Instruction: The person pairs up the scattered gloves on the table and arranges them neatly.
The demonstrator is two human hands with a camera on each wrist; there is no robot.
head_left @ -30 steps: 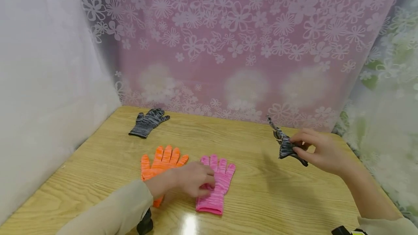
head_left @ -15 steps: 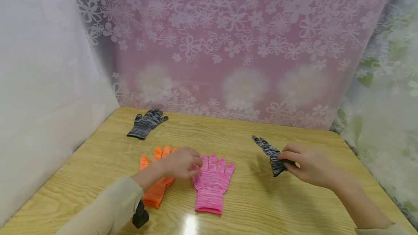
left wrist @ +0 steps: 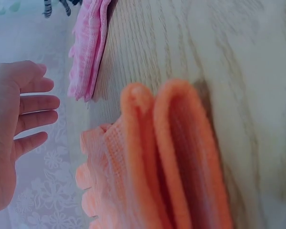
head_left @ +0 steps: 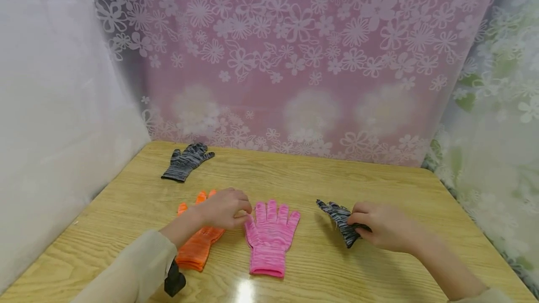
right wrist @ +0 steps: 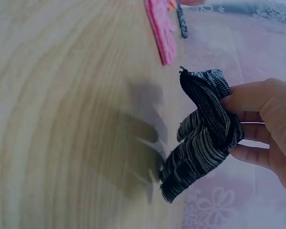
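Dark striped glove is pinched at cuff by right hand; beyond grip, soft droop expected (light knit, likely; best cuff-held).

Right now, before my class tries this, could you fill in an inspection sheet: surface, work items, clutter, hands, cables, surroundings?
Surface: wood-grained table.
Work items: orange glove and pink glove lying on it; rear dark glove at back left; held dark glove at right.
Clutter: nothing seen.
Hands: left hand holds nothing, partly hiding the orange glove; right hand pinches the held dark glove.
Cables: nothing seen.
Surroundings: pink flowered backdrop, white sheet left, pale flowered sheet right.
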